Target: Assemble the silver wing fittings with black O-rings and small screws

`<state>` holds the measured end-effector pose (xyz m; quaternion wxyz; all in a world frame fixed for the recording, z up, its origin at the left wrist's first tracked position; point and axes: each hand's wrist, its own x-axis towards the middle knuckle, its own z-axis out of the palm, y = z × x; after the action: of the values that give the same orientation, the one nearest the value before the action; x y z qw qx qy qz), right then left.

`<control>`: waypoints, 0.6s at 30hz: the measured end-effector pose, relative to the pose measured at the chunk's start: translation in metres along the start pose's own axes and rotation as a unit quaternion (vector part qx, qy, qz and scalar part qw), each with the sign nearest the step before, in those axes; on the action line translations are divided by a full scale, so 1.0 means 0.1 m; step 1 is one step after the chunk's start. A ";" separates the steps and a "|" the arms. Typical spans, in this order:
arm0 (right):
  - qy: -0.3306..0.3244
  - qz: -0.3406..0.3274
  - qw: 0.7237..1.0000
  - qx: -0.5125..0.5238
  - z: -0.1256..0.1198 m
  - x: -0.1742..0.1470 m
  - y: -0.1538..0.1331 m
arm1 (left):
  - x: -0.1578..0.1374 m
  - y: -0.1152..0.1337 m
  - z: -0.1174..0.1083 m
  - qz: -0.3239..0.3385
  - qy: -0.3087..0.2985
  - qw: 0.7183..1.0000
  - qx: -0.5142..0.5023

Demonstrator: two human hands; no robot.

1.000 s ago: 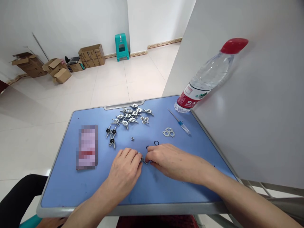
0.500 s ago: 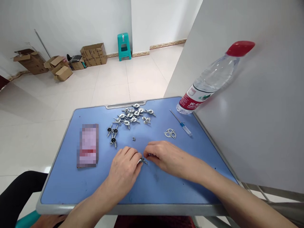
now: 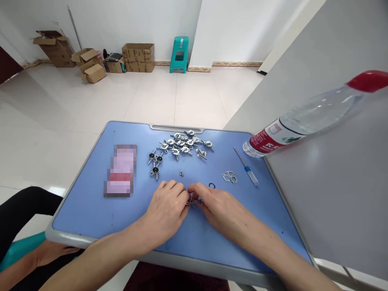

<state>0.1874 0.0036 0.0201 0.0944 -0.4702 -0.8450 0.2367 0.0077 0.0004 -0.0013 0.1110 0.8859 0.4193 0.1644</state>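
Observation:
My left hand (image 3: 169,206) is closed around a small metal fitting (image 3: 192,204), mostly hidden by the fingers, its thin stems poking out. Against the fitting's right side, my right hand (image 3: 218,206) is pinched; what its fingertips hold is hidden. Just beyond the right knuckles lies a black rubber ring (image 3: 211,186). Several tiny screws (image 3: 181,173) sit together ahead of the left hand. Three fittings with black discs (image 3: 155,170) lie to the left, near a heap of silver metal fittings (image 3: 182,142). Flat metal plates (image 3: 230,177) rest to the right.
A screwdriver (image 3: 247,167) with a blue and clear handle lies at the right. A water bottle (image 3: 281,131) stands by a grey panel (image 3: 333,194). A blurred pinkish rectangle (image 3: 121,169) is on the blue table (image 3: 91,214). Another person's arm (image 3: 33,258) shows lower left.
The camera view has shifted, so the table appears moved. My right hand has closed in on the fitting in my left hand. The black ring now shows beyond my right hand.

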 end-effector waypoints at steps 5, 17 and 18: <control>-0.004 0.010 0.999 -0.034 0.02 -0.03 0.00 | -0.01 0.01 -0.02 0.002 0.002 1.000 0.002; -0.031 -0.005 0.999 0.012 -0.04 0.01 -0.01 | 0.01 0.01 -0.01 -0.001 -0.009 1.000 -0.007; -0.026 -0.008 1.000 0.013 -0.04 0.01 0.00 | 0.01 0.01 -0.01 -0.001 -0.009 1.000 -0.006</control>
<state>0.1877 0.0057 0.0234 0.0801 -0.4559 -0.8478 0.2588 0.0079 0.0007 0.0003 0.1206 0.8864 0.4178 0.1586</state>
